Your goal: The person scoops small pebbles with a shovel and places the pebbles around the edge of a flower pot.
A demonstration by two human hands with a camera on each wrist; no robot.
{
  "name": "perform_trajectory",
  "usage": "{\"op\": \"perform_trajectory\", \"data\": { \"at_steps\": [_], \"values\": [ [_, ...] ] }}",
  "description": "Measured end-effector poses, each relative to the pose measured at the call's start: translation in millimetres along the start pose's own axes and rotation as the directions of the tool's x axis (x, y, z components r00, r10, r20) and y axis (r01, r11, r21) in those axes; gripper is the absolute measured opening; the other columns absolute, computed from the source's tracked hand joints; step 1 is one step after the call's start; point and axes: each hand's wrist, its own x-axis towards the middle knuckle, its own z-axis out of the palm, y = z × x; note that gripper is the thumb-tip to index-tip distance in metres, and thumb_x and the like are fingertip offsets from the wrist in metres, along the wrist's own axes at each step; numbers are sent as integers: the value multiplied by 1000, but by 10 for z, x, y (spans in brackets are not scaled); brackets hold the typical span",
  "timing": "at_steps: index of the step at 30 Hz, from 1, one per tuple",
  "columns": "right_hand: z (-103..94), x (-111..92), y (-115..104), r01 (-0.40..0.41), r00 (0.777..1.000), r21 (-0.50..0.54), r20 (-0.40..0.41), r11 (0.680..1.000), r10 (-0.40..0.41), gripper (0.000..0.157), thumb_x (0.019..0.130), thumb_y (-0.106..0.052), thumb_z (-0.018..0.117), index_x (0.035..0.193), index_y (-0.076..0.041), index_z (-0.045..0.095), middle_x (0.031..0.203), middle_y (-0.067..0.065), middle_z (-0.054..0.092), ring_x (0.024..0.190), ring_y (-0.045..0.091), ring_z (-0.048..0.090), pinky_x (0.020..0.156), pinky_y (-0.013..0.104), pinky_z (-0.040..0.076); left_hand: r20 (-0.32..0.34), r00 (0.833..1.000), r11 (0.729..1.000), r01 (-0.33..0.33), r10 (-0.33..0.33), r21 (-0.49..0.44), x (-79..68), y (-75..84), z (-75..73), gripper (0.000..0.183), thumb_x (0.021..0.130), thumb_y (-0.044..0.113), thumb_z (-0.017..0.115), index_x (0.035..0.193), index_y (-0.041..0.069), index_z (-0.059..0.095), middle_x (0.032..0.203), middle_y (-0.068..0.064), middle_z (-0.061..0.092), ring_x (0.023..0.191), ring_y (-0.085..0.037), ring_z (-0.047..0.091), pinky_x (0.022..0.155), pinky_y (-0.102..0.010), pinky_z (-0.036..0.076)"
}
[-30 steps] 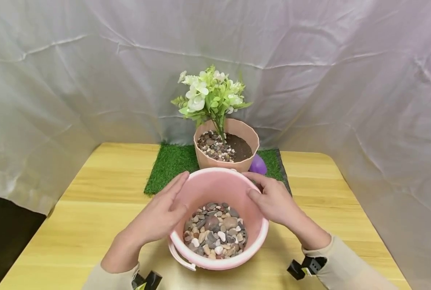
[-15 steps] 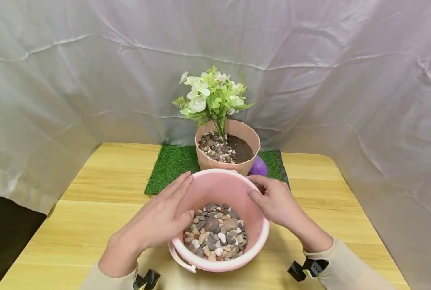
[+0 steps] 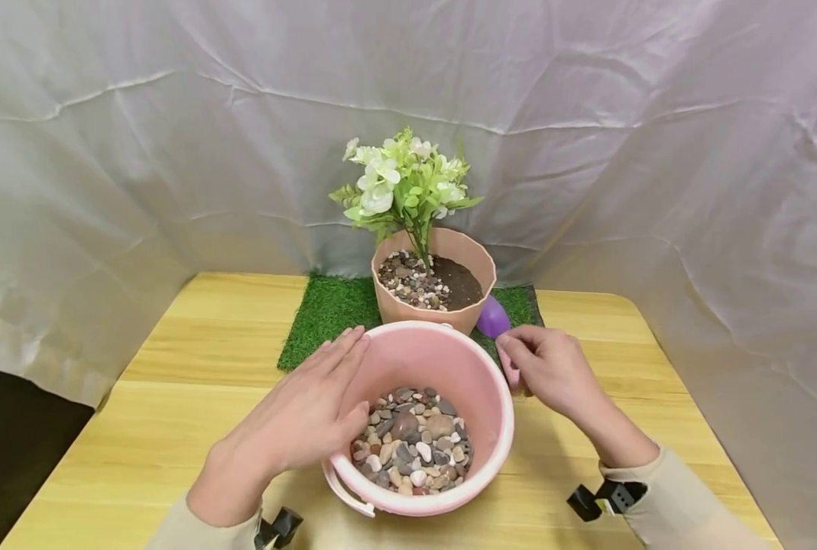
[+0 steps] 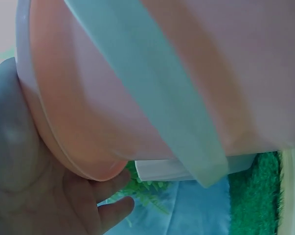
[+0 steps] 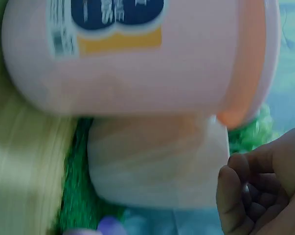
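A pink bucket (image 3: 477,359) stands at the front of the table, with pebbles (image 3: 411,451) in its bottom. My left hand (image 3: 305,412) rests along its left rim, fingers straight and thumb over the inside. In the left wrist view, the palm touches the bucket's rim (image 4: 49,127), near the pale handle (image 4: 162,98). My right hand (image 3: 552,370) is off the bucket on its right, fingers curled and thumb near the index fingertip, with nothing visible in its grasp. From the head it overlaps a pink piece (image 3: 509,368), just in front of a purple scoop-like piece (image 3: 494,317).
Behind the bucket, a peach flowerpot (image 3: 408,307) holds soil, small stones and a white-flowered plant (image 3: 408,183). It stands on a green turf mat (image 3: 325,313). Grey cloth (image 3: 243,176) hangs around the wooden table (image 3: 174,397).
My right hand has let go of the bucket's right rim and moved out to the right, uncovering the pink piece. The left hand stays at the left rim, thumb now farther inside.
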Motion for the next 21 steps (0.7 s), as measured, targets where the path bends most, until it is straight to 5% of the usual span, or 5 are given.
{"op": "perform_trajectory", "data": {
  "at_steps": [8,17,21],
  "values": [
    [-66,201,388,-58,997,-162,-59,985,49,20,102,-22,63,97,-8,77,64,3,68,55,15,59,54,32,49,-3,1000,997,27,-28,-77,-1,-6,41,82,102,40,55,168,6,21,178,-8,13,162,-32,21,131,-50,25],
    [195,389,760,-72,996,-332,-73,940,51,22,99,-22,62,97,-7,78,83,8,75,73,28,65,68,47,55,-15,1000,995,21,-23,-96,0,-9,54,82,102,39,56,168,5,22,177,-9,14,162,-31,22,131,-51,25],
    [321,416,800,-131,991,-348,-29,928,129,28,101,-31,61,87,-10,74,73,5,70,68,27,62,61,41,49,-27,999,995,18,-21,-94,2,-19,69,83,101,38,57,168,5,22,177,-10,16,162,-31,23,130,-52,26]
  ]
}}
